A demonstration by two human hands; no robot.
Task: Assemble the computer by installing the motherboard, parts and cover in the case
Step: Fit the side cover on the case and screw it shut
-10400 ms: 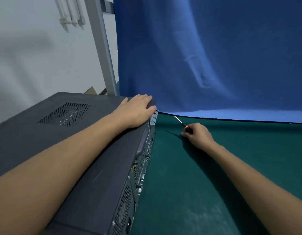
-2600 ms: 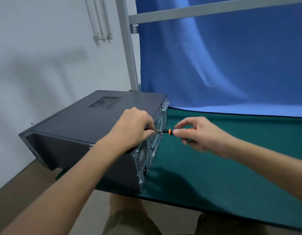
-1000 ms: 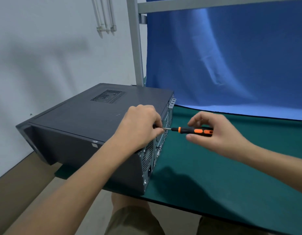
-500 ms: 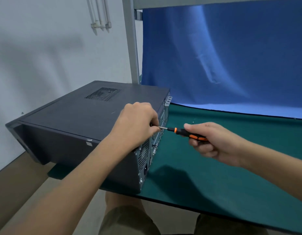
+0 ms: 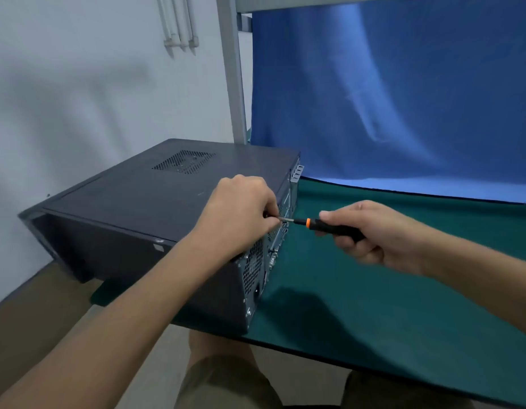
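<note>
Dark grey metal computer case (image 5: 155,202), cover on, flat at green desk (image 5: 374,305) left edge: left hand (image 5: 241,214) pinches black-and-orange screwdriver (image 5: 315,224) shaft at rear panel, seemingly steadying its tip, while right hand (image 5: 374,234) fingers grip the handle.

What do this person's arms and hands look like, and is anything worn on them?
Both are bare. The left hand and right hand have no gloves, and no rings show. The left forearm and right forearm carry no sleeves, watch or bands as far as the head view shows. Below them, olive-brown fabric shorts cover the legs.
</note>
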